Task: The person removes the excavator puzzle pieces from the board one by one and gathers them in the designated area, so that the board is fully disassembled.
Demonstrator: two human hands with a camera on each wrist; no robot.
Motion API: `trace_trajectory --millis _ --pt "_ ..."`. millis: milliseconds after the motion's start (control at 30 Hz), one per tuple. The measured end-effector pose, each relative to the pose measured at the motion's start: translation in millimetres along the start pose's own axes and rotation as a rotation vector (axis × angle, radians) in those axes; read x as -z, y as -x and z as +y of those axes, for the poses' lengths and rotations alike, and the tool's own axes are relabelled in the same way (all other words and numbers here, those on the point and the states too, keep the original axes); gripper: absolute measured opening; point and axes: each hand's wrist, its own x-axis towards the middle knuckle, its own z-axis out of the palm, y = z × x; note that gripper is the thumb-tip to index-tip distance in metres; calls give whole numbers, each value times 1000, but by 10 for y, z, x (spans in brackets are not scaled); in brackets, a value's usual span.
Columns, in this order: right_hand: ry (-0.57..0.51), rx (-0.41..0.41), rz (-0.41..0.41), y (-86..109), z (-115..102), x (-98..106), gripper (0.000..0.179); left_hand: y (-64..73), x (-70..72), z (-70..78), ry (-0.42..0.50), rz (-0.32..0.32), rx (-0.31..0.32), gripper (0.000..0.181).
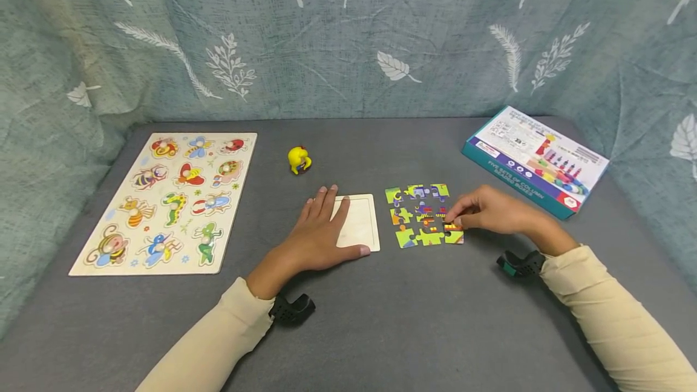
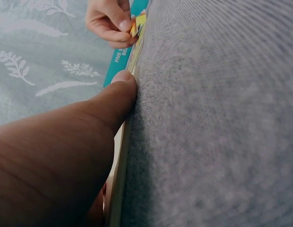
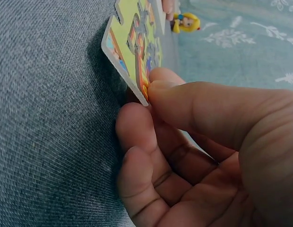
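My left hand (image 1: 318, 238) lies flat with fingers spread on a pale wooden puzzle tray (image 1: 359, 222), its thumb along the near edge. To the right of the tray, several colourful jigsaw pieces (image 1: 430, 238) are laid out in loose rows with small gaps between them. At the right side of these rows, my right hand (image 1: 487, 209) pinches a jigsaw piece (image 3: 119, 59) between thumb and fingers. In the right wrist view, that piece is tilted, with a grey cut edge showing and a shadow on the cloth beneath.
A wooden board with insect pictures (image 1: 169, 204) lies at the left. A small yellow toy figure (image 1: 299, 160) stands behind the tray. At the back right is a teal-sided box (image 1: 536, 159). A leaf-patterned curtain (image 1: 348, 41) hangs behind the grey surface (image 1: 376, 319).
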Motion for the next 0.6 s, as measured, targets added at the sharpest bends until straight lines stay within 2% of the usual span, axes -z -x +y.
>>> trace_trajectory --millis 200,400,600 --pt "8 11 3 -33 16 -1 14 13 8 3 -9 -7 7 103" --pt "-28 39 29 -57 10 -3 16 23 21 10 -14 -1 7 103" --pt "-28 14 51 -50 9 23 17 22 26 17 -15 7 -9 102"
